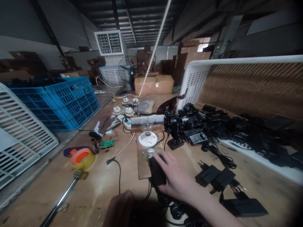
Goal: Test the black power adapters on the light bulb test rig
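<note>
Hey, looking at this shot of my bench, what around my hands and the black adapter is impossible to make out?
- Left hand: head view, cut by the bottom edge and in shadow; any hold is unseen.
- Black adapter: right hand covers its right side; grip or mere rest is unclear.
- Green circuit board: too small for its parts.
- Black pile in white basket: dark, adapters merge; no count.
</note>
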`<state>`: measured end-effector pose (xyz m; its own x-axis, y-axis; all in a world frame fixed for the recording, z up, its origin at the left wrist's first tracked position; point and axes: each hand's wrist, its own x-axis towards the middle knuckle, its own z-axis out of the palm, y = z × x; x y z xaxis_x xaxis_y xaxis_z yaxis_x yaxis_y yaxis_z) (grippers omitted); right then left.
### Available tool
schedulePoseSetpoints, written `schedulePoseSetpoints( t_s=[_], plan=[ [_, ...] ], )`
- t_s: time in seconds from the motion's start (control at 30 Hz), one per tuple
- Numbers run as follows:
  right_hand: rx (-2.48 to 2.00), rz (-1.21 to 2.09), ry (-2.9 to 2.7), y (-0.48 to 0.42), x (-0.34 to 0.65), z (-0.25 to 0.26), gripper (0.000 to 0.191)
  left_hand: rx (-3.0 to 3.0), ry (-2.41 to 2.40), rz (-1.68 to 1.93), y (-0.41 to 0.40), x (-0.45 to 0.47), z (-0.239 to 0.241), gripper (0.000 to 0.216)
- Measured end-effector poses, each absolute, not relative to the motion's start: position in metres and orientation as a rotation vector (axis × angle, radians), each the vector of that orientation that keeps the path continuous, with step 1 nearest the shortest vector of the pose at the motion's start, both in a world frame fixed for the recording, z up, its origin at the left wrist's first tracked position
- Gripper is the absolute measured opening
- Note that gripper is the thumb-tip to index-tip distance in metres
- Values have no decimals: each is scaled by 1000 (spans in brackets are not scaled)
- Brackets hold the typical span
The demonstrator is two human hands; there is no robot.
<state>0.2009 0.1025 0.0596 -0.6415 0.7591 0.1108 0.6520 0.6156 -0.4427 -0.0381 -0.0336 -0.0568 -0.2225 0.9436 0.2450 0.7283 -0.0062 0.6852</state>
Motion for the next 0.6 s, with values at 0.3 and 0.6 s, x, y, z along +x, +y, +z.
schedulePoseSetpoints(
  t_s=[0.3, 0.6],
  plan=[
    [-1178, 448, -2654, 104, 196, 74, 102, 1811, 1858, 887, -21, -37, -41, 47],
    [-1140, 432, -2623, 101, 196, 68, 104, 1842, 1812, 753, -17, -33, -33, 51]
  ],
)
